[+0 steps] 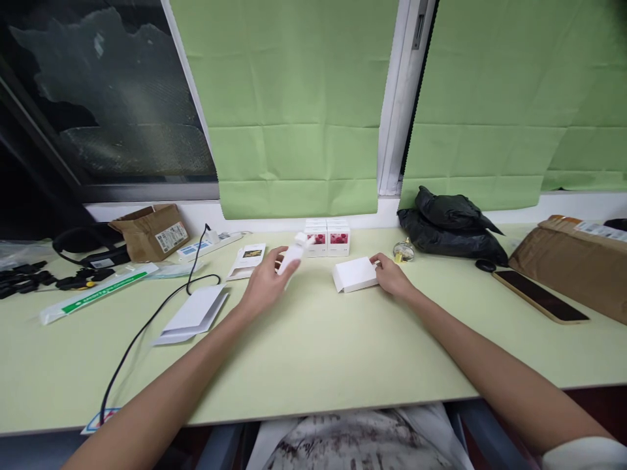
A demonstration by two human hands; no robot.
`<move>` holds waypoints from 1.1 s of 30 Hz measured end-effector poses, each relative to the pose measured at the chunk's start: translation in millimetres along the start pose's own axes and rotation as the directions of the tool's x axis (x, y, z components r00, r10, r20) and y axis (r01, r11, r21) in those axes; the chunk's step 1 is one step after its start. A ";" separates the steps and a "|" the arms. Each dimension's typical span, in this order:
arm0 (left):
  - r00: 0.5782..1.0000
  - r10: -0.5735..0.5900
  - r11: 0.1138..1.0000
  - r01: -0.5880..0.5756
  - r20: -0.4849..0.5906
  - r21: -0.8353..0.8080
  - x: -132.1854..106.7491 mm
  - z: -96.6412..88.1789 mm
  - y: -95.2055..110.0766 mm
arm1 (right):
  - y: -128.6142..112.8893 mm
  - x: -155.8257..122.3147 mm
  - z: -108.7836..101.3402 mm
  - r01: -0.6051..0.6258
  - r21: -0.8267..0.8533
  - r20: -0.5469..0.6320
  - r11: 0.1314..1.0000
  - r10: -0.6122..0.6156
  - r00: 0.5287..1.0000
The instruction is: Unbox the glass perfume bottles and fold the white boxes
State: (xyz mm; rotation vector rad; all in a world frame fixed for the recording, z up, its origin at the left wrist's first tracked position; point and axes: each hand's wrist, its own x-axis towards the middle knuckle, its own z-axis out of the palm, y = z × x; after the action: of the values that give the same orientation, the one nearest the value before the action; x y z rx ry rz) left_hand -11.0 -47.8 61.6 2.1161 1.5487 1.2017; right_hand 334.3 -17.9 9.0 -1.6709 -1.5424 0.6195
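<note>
My left hand (267, 282) is closed around a small white bottle-like object (292, 254), held just above the pale green table (313, 352). My right hand (392, 275) rests on the table and grips the right end of a small white box (355, 274) lying flat there. Behind both hands stand small white boxes with red flower prints (328, 238), near the wall.
Folded white cards (193, 312) and a black cable (147, 326) lie at the left. A cardboard box (153, 230), power strip (208, 246) and black parts (29, 277) sit further left. A small glass bottle (404, 250), black bag (453, 225), phone (539, 295) and brown parcel (571, 261) lie right.
</note>
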 end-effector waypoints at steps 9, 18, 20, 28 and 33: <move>0.872 -0.184 0.280 0.488 0.453 -0.827 -8.4 15.6 28.3 | -22.7 -22.5 -11.1 0.204 -0.260 -0.198 0.944 -0.259 0.945; 0.897 -0.162 0.055 0.425 0.412 -0.903 -15.8 21.2 44.5 | -79.2 -74.0 29.9 0.093 0.487 0.381 0.868 -0.308 0.872; 0.899 -0.148 0.104 0.428 0.412 -0.898 -17.0 22.0 44.5 | -84.2 -78.8 34.2 -0.083 0.590 0.476 0.803 -0.263 0.839; 0.896 -0.061 0.230 0.441 0.440 -0.868 -22.1 22.9 43.8 | -81.7 -73.9 26.9 -0.248 0.727 0.480 0.640 -0.215 0.850; 0.894 -0.062 0.250 0.444 0.444 -0.860 -22.3 24.9 39.1 | -79.3 -73.9 25.9 -0.256 0.745 0.482 0.616 -0.230 0.846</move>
State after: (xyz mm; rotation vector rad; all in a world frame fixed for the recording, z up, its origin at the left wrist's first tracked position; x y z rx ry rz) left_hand 31.5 -76.8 60.2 1.0483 0.5975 1.1102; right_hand 254.8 -86.7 46.1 -0.8173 -1.2689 1.6299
